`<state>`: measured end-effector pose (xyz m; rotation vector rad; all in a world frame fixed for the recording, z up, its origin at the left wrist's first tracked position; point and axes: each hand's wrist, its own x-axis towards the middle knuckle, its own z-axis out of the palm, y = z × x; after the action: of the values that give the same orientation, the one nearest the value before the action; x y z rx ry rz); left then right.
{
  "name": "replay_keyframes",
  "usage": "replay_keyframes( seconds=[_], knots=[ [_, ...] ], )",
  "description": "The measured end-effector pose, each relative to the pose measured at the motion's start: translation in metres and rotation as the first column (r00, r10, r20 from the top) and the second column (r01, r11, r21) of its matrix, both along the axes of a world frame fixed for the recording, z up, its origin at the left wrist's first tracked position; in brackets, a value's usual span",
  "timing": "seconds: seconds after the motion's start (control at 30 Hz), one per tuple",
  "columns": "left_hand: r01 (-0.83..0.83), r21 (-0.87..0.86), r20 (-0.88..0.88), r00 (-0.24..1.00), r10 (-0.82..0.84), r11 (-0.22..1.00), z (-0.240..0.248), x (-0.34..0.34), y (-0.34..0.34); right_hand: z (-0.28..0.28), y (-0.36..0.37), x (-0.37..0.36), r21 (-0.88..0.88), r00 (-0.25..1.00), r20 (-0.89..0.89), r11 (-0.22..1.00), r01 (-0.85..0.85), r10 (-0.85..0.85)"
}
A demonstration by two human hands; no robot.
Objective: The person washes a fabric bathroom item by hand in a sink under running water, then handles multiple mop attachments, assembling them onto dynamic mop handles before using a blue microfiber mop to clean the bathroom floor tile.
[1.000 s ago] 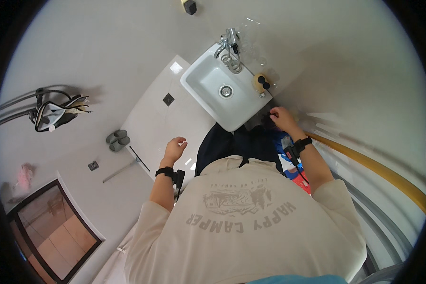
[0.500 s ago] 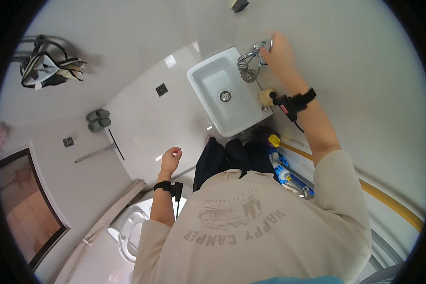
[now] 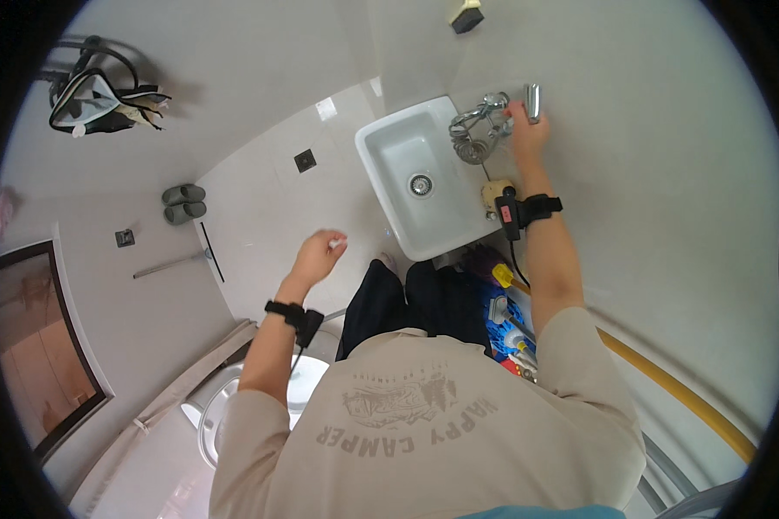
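Observation:
Beside the wall faucet, my right hand (image 3: 529, 134) is closed around a shiny chrome handpiece (image 3: 533, 102), whose lower part the fingers hide. A coiled metal hose (image 3: 472, 150) hangs by the chrome faucet (image 3: 493, 101) over the right rim of the white sink (image 3: 376, 164). My left hand (image 3: 317, 257) hovers in front of my body, left of the sink, with its fingers curled together. A small whitish spot shows at its fingertips; I cannot tell whether it is an object or glare.
A yellowish lump (image 3: 493, 194) sits on the sink's right edge. Brushes and a yellow pole (image 3: 666, 385) stand along the right wall. Grey slippers (image 3: 184, 204) are at the far left, near a floor drain (image 3: 305, 161). A toilet (image 3: 307, 385) is beside me at lower left.
My right hand has come down and nearer, the chrome handpiece now standing out farther right of the faucet. My left hand has risen toward the sink. The view has shifted slightly.

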<state>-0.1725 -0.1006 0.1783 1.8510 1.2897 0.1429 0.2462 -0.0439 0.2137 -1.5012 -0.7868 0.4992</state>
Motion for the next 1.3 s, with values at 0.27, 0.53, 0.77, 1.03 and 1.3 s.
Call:
replay_keyframes(
  seconds=[0.27, 0.53, 0.77, 1.03, 1.3],
  knots=[
    [0.255, 0.419, 0.054, 0.951, -0.305, 0.871, 0.038, 0.194, 0.124, 0.031, -0.092, -0.058, -0.404, 0.955, -0.228, 0.874, -0.270, 0.190],
    [0.565, 0.432, -0.336, 0.824, -0.456, 0.703, 0.039, 0.333, 0.159, -0.096, -0.161, -0.081, -0.828, 0.809, 0.154, 0.521, -0.208, 0.568],
    [0.625, 0.342, -0.512, 0.750, -0.418, 0.702, 0.020, 0.347, 0.166, -0.111, -0.173, -0.082, -0.914, 0.793, 0.045, 0.346, -0.213, 0.607],
    [0.402, 0.335, -0.376, 0.886, -0.270, 0.852, 0.031, 0.348, 0.141, -0.134, -0.167, -0.084, -0.936, 0.757, -0.026, 0.250, -0.248, 0.653],
    [0.156, 0.191, -0.261, 0.960, -0.103, 0.969, 0.036, 0.358, 0.134, -0.142, -0.160, -0.090, -0.947, 0.717, -0.072, 0.178, -0.268, 0.693]
  ],
)
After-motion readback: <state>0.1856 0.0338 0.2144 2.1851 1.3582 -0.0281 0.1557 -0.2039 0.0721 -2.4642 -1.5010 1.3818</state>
